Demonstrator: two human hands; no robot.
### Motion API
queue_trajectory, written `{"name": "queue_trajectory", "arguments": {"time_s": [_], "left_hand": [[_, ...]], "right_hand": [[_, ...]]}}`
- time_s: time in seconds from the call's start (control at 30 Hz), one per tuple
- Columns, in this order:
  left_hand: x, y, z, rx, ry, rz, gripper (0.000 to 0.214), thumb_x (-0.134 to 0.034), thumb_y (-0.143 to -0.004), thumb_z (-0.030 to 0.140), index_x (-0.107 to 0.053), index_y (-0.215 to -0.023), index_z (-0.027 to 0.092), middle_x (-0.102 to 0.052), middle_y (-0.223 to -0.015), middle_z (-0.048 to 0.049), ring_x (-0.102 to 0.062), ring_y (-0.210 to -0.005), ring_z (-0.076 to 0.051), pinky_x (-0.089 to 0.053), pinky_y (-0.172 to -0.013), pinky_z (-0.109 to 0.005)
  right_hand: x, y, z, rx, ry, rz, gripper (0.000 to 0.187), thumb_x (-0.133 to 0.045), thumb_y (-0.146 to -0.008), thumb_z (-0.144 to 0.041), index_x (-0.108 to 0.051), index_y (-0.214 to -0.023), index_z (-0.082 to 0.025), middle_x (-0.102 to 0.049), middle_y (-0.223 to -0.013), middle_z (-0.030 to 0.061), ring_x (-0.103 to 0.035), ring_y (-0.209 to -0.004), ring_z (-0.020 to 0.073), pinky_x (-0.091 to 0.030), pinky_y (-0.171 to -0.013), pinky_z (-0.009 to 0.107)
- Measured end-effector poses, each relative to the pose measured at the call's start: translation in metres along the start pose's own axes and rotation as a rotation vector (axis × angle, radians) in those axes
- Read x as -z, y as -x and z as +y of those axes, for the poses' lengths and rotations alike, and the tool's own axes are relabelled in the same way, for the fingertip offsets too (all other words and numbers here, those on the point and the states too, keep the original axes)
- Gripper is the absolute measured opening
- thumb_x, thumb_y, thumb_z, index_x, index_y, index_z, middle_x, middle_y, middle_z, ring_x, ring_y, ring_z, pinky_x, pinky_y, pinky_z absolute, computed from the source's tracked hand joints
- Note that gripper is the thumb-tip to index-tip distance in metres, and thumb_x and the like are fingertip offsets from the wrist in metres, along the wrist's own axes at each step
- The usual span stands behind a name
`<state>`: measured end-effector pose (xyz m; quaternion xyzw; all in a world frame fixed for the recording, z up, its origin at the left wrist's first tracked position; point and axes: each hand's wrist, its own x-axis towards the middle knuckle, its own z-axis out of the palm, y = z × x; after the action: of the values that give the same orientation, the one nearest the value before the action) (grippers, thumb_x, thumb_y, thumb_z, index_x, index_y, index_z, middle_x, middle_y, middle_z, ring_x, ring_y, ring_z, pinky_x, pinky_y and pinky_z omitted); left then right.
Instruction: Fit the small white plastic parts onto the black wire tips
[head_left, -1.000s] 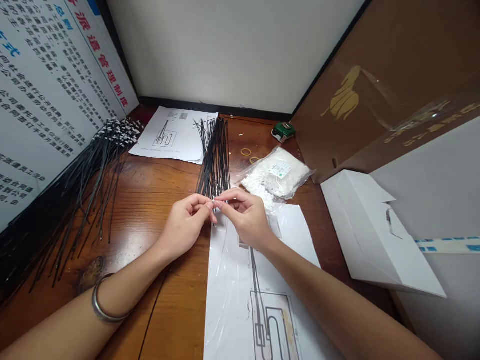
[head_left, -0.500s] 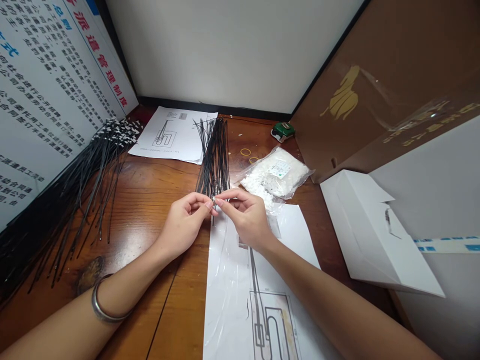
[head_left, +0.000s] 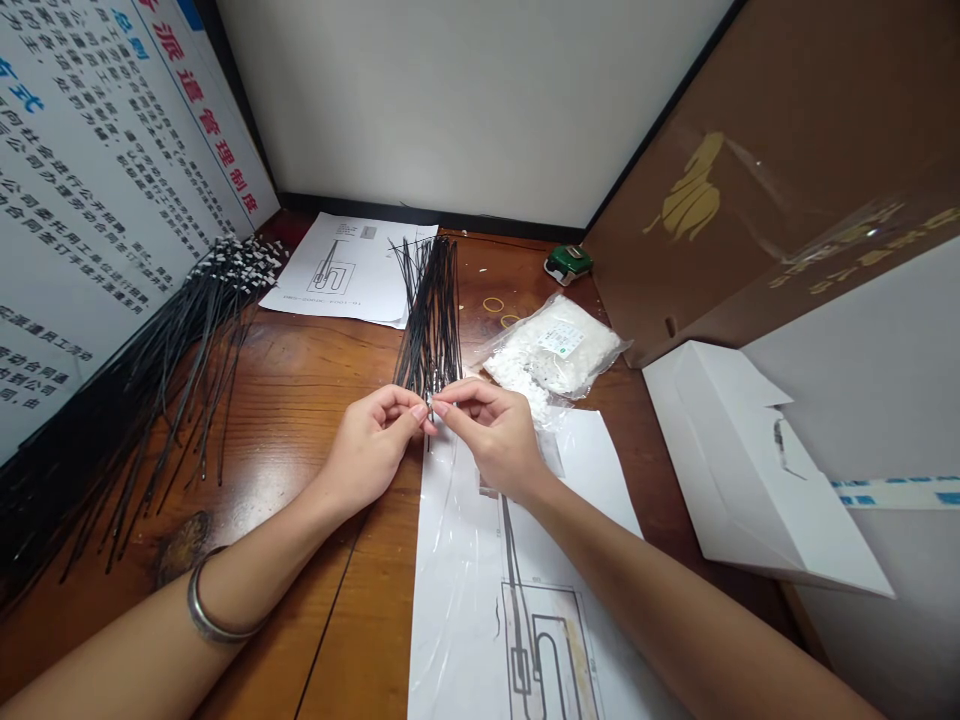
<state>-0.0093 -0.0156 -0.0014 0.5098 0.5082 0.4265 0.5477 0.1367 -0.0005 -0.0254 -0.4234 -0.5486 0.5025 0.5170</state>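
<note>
My left hand [head_left: 375, 440] and my right hand [head_left: 499, 430] meet fingertip to fingertip at the near end of a bundle of black wires [head_left: 431, 310]. Both are closed in a pinch, thumb against fingers. Between them shows a tiny pale piece [head_left: 430, 403], mostly covered by the fingertips, at the end of a black wire; its exact shape is too small to tell. Just beyond my right hand lies a clear plastic bag of small white connectors [head_left: 559, 345], some spilling from its near side.
More black wires [head_left: 202, 350] with white connectors on their ends lie at the left. Drawing sheets sit under my right arm [head_left: 465, 600] and at the back [head_left: 337, 270]. A green tape measure [head_left: 568, 263], rubber bands [head_left: 493, 304] and a white box [head_left: 739, 470] are around.
The whole view has shifted very slightly. Both hands keep their pinch at the same spot, with hardly any visible finger movement.
</note>
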Motion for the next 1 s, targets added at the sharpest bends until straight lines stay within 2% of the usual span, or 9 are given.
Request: {"name": "queue_trajectory", "arguments": {"time_s": [0.6,0.77,0.87,1.0], "left_hand": [[0.0005,0.0005,-0.0015,-0.007,-0.003,0.015,0.017,-0.061,-0.078,0.032,-0.059,-0.073,0.016,-0.064,-0.066,-0.0009,-0.050,-0.055,-0.010,-0.038,-0.053,-0.022],[0.0001,0.0006,-0.0015,-0.016,-0.011,0.023,0.017,-0.061,-0.079,0.032,-0.060,-0.074,0.015,-0.064,-0.067,-0.0011,-0.049,-0.055,-0.009,-0.037,-0.052,-0.022],[-0.0011,0.0004,0.0004,-0.006,-0.018,0.039,0.018,-0.062,-0.078,0.034,-0.062,-0.075,0.015,-0.065,-0.069,-0.0012,-0.049,-0.054,-0.009,-0.037,-0.052,-0.023],[-0.0017,0.0009,0.0025,0.000,-0.024,0.036,0.021,-0.061,-0.079,0.036,-0.063,-0.076,0.015,-0.066,-0.071,-0.0023,-0.050,-0.055,-0.010,-0.037,-0.052,-0.023]], "right_hand": [[-0.0003,0.0008,0.0045,0.046,0.031,-0.008,0.005,-0.071,-0.072,-0.024,-0.070,-0.071,-0.020,-0.065,-0.076,0.0021,-0.055,-0.059,0.0111,-0.049,-0.058,0.031],[-0.0011,0.0006,0.0033,0.060,0.022,0.009,0.003,-0.071,-0.071,-0.023,-0.071,-0.072,-0.021,-0.066,-0.077,0.0023,-0.059,-0.066,0.0132,-0.048,-0.060,0.030],[-0.0016,0.0002,0.0003,-0.004,-0.010,0.039,0.006,-0.071,-0.071,-0.025,-0.071,-0.073,-0.020,-0.067,-0.075,0.0022,-0.059,-0.065,0.0132,-0.046,-0.056,0.028],[-0.0014,-0.0007,-0.0032,-0.102,-0.026,0.060,0.013,-0.072,-0.071,-0.030,-0.070,-0.076,-0.019,-0.065,-0.065,0.0000,-0.053,-0.052,0.0100,-0.040,-0.046,0.025]]}}
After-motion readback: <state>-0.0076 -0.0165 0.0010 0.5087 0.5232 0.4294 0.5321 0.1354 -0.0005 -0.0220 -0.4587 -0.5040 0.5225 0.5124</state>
